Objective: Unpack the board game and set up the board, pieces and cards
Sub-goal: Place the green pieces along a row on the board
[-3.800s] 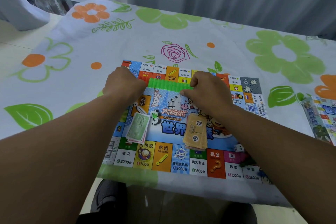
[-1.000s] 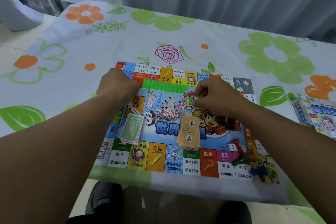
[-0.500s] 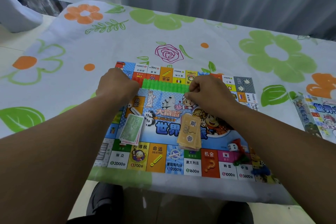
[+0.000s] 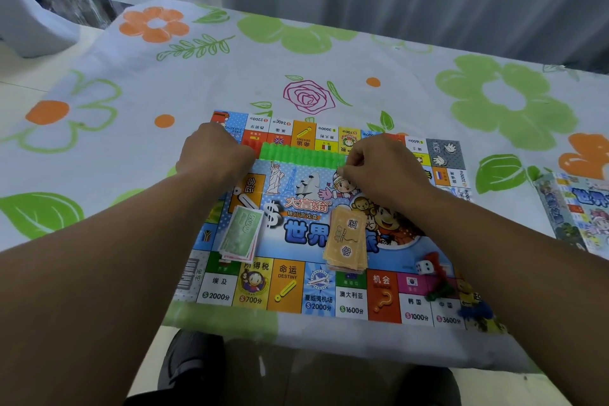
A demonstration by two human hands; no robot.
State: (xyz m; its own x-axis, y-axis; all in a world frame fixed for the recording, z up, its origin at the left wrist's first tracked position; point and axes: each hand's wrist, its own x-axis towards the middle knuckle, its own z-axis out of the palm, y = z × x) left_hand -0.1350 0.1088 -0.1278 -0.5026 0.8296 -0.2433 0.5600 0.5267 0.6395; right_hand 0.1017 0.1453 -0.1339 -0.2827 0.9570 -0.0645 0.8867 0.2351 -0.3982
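The colourful game board lies flat near the table's front edge. A row of green plastic houses stands along its far side. My left hand is a curled fist at the row's left end, its fingertips hidden. My right hand is curled at the row's right end, fingers pinched together on the last green house. A green banknote stack and an orange card stack lie on the board's middle.
A white die, a red token, a green token and a blue token sit at the board's near right corner. The game box lies at the right edge. A flowered cloth covers the table.
A second ago my right hand held a green house above the board's centre; it has moved up to the row's right end. My left hand has stayed put.
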